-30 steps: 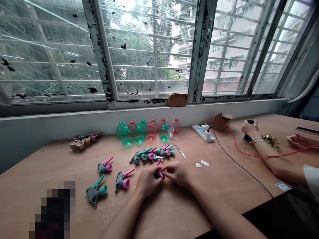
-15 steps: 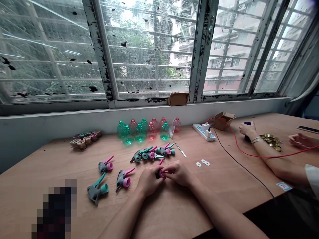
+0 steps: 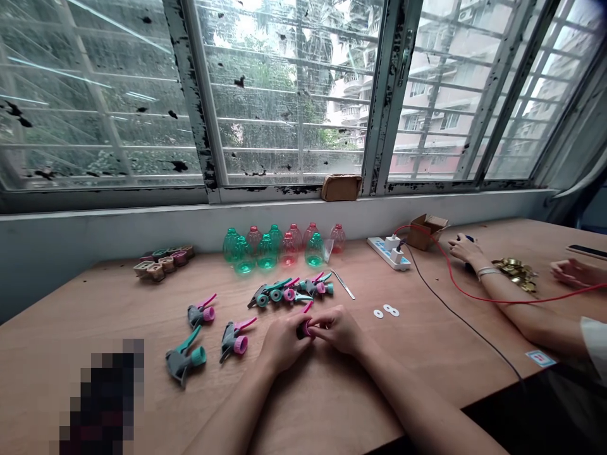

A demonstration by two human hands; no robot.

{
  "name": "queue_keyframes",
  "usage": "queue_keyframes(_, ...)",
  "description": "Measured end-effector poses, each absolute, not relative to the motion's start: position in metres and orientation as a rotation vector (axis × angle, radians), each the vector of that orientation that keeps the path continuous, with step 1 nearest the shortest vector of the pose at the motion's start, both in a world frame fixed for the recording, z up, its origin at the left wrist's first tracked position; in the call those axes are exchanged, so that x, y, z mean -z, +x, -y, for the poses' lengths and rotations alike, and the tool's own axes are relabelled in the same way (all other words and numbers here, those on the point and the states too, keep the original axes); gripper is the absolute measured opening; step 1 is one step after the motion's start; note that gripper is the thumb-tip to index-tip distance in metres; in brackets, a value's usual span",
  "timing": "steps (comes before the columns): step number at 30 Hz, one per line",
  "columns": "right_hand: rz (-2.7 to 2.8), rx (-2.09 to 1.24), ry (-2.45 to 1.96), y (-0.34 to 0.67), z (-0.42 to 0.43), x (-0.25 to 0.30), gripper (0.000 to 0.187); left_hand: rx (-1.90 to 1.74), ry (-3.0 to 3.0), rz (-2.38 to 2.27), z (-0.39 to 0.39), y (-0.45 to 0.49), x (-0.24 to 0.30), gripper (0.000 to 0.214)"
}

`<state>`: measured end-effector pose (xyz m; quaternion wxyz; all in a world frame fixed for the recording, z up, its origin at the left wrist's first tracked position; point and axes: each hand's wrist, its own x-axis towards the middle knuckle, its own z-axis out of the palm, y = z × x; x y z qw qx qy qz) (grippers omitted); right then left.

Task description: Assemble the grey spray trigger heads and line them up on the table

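Observation:
My left hand (image 3: 281,344) and my right hand (image 3: 338,328) meet at the middle of the wooden table (image 3: 332,404), both pinched on one small spray trigger head (image 3: 303,327) with a dark body and a pink collar. Its pink lever pokes up between my fingers. Just beyond my hands lies a heap of trigger heads (image 3: 291,291) in teal, pink and grey. Three more trigger heads (image 3: 208,335) lie apart to the left. Three white washers (image 3: 386,310) rest to the right of my right hand.
Small green and red bottles (image 3: 279,246) stand by the wall, coloured caps (image 3: 164,262) to their left, tweezers (image 3: 342,284) nearby. A power strip (image 3: 387,251), red cable (image 3: 474,294) and cardboard box (image 3: 425,230) lie right. Another person's arms (image 3: 512,297) rest there beside gold pieces (image 3: 515,270).
My hands stay pinched on the trigger head with barely any shift. The other person's hand at the right has lowered the dark blue object onto the table.

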<state>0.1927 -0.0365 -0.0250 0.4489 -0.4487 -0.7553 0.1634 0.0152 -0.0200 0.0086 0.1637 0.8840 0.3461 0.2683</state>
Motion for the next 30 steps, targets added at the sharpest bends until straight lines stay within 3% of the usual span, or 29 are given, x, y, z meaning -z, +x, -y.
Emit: queue_keyframes(30, 1.843, -0.428, -1.169, 0.1863, 0.0387, 0.0244, 0.018, -0.763, 2.513, -1.084, 0.0219, 0.0159, -0.0054, 0.028)
